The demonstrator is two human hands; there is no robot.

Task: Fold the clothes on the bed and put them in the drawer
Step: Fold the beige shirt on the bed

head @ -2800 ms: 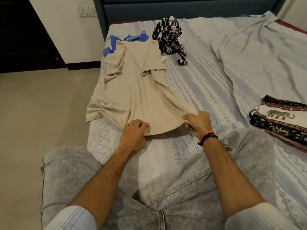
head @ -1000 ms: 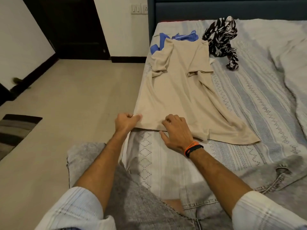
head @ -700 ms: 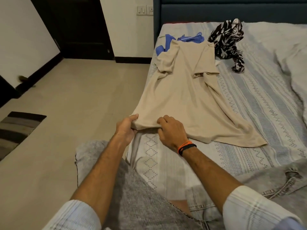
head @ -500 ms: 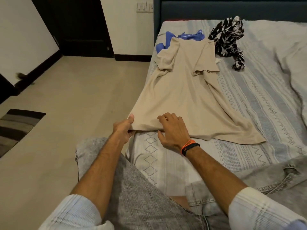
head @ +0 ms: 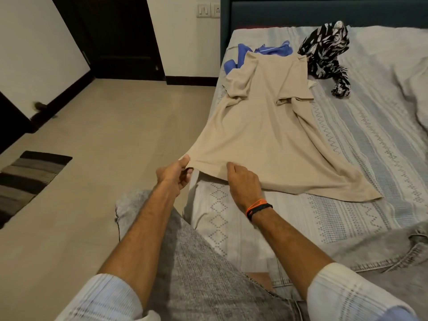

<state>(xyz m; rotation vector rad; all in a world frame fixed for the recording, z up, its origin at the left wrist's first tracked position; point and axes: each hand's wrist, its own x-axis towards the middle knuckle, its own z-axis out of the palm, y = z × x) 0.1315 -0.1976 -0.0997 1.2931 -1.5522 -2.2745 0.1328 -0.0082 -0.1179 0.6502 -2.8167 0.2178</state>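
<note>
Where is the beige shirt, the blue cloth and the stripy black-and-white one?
beige shirt [head: 261, 137]: head view, middle of its body.
blue cloth [head: 275, 50]: head view, part showing past the shirt's collar.
black-and-white cloth [head: 324, 44]: head view, bunched upper part.

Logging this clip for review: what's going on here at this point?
A person seated at the bed's edge is working on a beige short-sleeved T-shirt spread on the grey patterned bedsheet. The left hand pinches the shirt's near left hem corner, lifted off the bed, while the right hand grips the hem beside it. A blue garment and a crumpled black-and-white printed garment wait near the headboard, unfolded.
</note>
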